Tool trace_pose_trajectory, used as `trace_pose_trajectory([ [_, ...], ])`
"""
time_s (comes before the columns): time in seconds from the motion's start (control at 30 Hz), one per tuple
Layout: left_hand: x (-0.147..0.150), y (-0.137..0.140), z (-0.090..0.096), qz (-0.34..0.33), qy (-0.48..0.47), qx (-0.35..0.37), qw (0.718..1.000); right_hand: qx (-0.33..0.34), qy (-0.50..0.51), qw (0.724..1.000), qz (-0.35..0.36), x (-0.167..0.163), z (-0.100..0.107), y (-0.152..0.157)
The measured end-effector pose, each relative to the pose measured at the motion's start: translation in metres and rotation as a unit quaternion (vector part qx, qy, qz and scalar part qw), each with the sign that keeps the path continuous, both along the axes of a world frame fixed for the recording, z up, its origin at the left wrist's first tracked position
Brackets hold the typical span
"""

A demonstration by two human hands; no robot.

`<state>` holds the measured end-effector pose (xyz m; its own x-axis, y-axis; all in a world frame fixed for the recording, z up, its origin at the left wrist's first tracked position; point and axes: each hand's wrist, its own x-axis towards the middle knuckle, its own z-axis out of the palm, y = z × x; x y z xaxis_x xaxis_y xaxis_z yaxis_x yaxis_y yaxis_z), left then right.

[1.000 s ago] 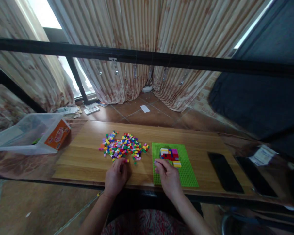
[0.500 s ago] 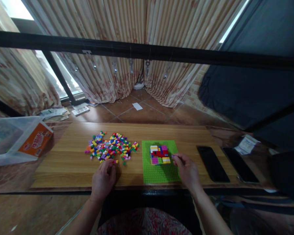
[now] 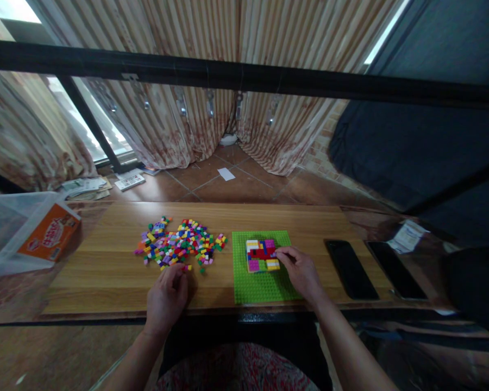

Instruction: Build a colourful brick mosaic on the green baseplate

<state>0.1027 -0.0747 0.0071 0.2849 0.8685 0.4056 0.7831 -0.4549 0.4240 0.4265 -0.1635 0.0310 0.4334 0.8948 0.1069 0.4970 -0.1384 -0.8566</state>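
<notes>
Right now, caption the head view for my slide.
Right hand at the edge of a brick build on a green baseplate; left hand beside loose bricks.

Multicol. brick build (image 3: 262, 254) on grn baseplate (image 3: 255, 289), loose pcs (image 3: 184, 243) nearby

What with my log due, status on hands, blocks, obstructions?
Right hand pinching small block at right edge of block model. Left hand at near edge of loose blocks. Model on green board. Phones right of board, apart.
</notes>
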Motion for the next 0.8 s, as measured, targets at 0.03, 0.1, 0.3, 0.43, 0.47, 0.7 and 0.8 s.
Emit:
trace_pose_trajectory([
  [0.03,0.000,0.000,0.000,0.001,0.002,0.001,1.000,-0.002,0.005,1.000,-0.005,0.000,0.000,-0.001],
  [0.1,0.000,0.000,0.000,0.004,0.006,0.002,1.000,-0.006,0.015,1.000,-0.010,-0.001,0.000,-0.002],
  [0.3,0.001,-0.001,0.001,0.003,0.013,0.003,1.000,-0.029,0.021,0.998,-0.046,-0.005,0.000,-0.005],
  [0.43,0.001,0.000,0.001,0.002,0.011,0.003,1.000,-0.045,-0.004,0.997,-0.062,-0.006,0.003,-0.005],
  [0.47,0.001,0.000,0.002,0.004,0.012,0.002,1.000,-0.049,-0.010,0.997,-0.061,-0.005,0.003,-0.005],
  [0.7,0.001,-0.001,0.002,0.004,0.015,-0.001,1.000,-0.071,-0.011,0.997,-0.004,0.007,0.003,0.003],
  [0.8,0.001,-0.001,0.002,0.008,0.010,-0.001,1.000,-0.082,-0.050,0.995,0.032,0.010,0.009,0.007],
])
